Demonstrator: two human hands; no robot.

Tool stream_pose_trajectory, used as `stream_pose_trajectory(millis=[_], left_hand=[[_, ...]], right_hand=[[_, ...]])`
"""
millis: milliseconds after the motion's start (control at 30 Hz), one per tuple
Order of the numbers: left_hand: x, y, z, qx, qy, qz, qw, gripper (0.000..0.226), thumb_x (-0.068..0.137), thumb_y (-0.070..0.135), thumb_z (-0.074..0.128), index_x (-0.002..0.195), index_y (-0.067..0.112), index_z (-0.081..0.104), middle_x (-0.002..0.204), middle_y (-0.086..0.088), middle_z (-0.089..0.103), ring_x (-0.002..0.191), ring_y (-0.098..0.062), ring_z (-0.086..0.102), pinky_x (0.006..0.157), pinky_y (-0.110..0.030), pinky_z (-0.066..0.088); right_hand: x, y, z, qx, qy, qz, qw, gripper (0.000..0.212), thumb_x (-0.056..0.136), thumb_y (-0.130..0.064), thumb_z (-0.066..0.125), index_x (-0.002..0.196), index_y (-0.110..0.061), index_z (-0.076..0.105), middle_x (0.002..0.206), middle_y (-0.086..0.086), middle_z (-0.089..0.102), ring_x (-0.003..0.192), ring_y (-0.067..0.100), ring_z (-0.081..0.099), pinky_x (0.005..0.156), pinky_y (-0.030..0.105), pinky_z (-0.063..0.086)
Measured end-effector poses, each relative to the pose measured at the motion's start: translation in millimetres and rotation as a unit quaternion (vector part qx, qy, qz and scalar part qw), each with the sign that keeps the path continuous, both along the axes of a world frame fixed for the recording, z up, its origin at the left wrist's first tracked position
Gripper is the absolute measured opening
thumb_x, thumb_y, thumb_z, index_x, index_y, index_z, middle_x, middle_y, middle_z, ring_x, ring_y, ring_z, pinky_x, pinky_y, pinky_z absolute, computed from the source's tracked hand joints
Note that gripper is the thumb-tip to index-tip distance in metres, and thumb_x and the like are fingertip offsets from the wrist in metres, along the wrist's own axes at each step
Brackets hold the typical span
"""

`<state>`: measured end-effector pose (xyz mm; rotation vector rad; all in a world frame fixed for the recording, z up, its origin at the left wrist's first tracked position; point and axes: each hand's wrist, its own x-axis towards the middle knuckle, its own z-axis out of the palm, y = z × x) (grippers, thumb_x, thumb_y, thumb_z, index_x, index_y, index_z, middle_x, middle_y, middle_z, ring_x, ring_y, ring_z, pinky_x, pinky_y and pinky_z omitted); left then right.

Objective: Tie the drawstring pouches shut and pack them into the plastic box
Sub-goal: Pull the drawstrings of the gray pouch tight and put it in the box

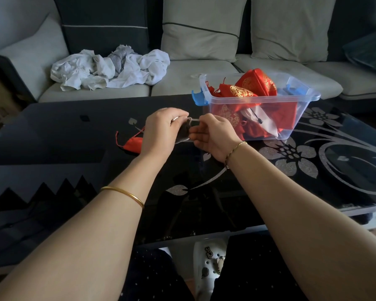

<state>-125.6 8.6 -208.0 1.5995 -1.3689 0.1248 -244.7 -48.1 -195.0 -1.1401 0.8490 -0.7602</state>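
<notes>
**Grey pouch in hand, box holds red ones**

I see the clear plastic box (pixel 258 100) right of centre on the black glass table (pixel 74 131), open-topped, with blue latches (pixel 199 98) on its ends. Inside is a heap of red pouches (pixel 256 83) with a gold pattern, plus a white pouch (pixel 267 121) against the front wall. At centre frame, the left hand (pixel 161 129) has its fingers curled round the grey pouch (pixel 183 133). The right hand (pixel 213 135) pinches its pale drawstring (pixel 194 120) at the pouch neck. A loose red pouch (pixel 132 144) lies on the table just left of the left hand. At upper left, white clothes (pixel 109 68) are piled on the sofa (pixel 182 83). At bottom centre is a shoe (pixel 211 263) with charms; any writing there is too small for me to read.
</notes>
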Motion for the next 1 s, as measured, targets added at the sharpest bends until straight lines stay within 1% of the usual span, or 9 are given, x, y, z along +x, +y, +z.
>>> stream_pose_trajectory(millis=[67,200,267,367,500,633,733,867,1000], left_hand=[[4.7,-0.1,-2.7,0.016,-0.013,0.022,1.0,0.021,0.092,0.017,0.056,0.1,0.006,0.072,0.098,-0.006,0.07,0.095,-0.015,0.062,0.078,-0.018,0.043],[10.2,2.6,-4.2,0.098,-0.004,0.058,0.993,0.031,0.096,0.02,0.047,0.077,0.002,0.063,0.079,-0.006,0.062,0.079,-0.018,0.055,0.068,-0.024,0.036],[5.8,1.3,1.1,0.129,0.083,0.047,0.987,0.034,0.096,0.019,0.044,0.068,0.006,0.06,0.086,-0.005,0.065,0.084,-0.015,0.057,0.073,-0.026,0.039],[-6.0,-1.3,12.2,0.1,0.299,-0.018,0.949,0.034,0.091,0.017,0.049,0.058,0.011,0.056,0.097,0.003,0.07,0.088,-0.011,0.059,0.074,-0.025,0.042],[-11.3,1.1,17.8,0.093,0.401,-0.071,0.909,0.033,0.09,0.021,0.055,0.057,0.014,0.056,0.088,0.006,0.074,0.076,-0.004,0.059,0.059,-0.02,0.037],[-5.7,2.0,14.4,0.148,0.415,-0.102,0.892,0.031,0.094,0.025,0.054,0.066,0.014,0.062,0.081,0.0,0.073,0.067,-0.008,0.051,0.051,-0.019,0.033],[-3.4,2.3,9.8,0.193,0.429,-0.102,0.876,0.019,0.092,0.022,0.058,0.079,0.012,0.067,0.079,-0.002,0.07,0.067,-0.008,0.055,0.051,-0.018,0.037],[-4.1,2.3,6.5,0.229,0.399,-0.089,0.884,0.006,0.087,0.012,0.064,0.086,0.013,0.07,0.08,-0.002,0.066,0.072,-0.01,0.058,0.061,-0.021,0.045],[-8.3,0.6,5.4,0.246,0.365,-0.097,0.893,0.004,0.086,0.01,0.066,0.083,0.01,0.068,0.08,-0.007,0.065,0.067,-0.011,0.056,0.059,-0.02,0.046]], right_hand=[[-1.9,-2.5,-0.5,0.031,0.004,-0.026,0.999,0.028,0.096,-0.015,0.04,0.069,-0.012,0.044,0.067,0.007,0.06,0.053,0.015,0.058,0.051,0.023,0.048],[-7.1,-6.8,-6.0,0.079,0.032,-0.051,0.995,0.027,0.093,-0.013,0.04,0.066,-0.012,0.043,0.067,0.007,0.06,0.053,0.014,0.056,0.052,0.023,0.046],[-5.8,-6.5,-10.2,0.104,0.036,-0.058,0.992,0.028,0.092,-0.01,0.039,0.064,-0.011,0.041,0.067,0.007,0.058,0.054,0.014,0.054,0.052,0.024,0.046],[-0.7,-4.0,-14.5,0.115,0.048,-0.055,0.991,0.027,0.091,-0.008,0.039,0.064,-0.01,0.041,0.064,0.007,0.056,0.052,0.013,0.053,0.049,0.023,0.045],[4.0,-1.9,-15.6,0.107,0.061,-0.046,0.991,0.028,0.092,-0.009,0.04,0.064,-0.01,0.042,0.062,0.007,0.055,0.051,0.013,0.052,0.047,0.023,0.046],[-0.3,-6.4,-16.1,0.064,0.07,-0.066,0.993,0.026,0.092,-0.011,0.044,0.066,-0.009,0.048,0.063,0.006,0.055,0.051,0.014,0.052,0.052,0.024,0.046],[-5.6,-10.0,-15.0,-0.017,0.096,-0.073,0.993,0.023,0.092,-0.015,0.048,0.071,-0.009,0.054,0.065,0.004,0.054,0.05,0.012,0.051,0.048,0.02,0.046],[-4.9,-10.1,-11.4,-0.148,0.117,-0.054,0.981,0.021,0.091,-0.018,0.053,0.075,-0.007,0.06,0.066,0.002,0.056,0.054,0.01,0.049,0.051,0.021,0.045],[1.6,-7.4,-12.1,-0.244,0.141,-0.029,0.959,0.025,0.09,-0.018,0.056,0.086,0.004,0.067,0.068,0.004,0.06,0.057,0.01,0.052,0.054,0.022,0.046]])
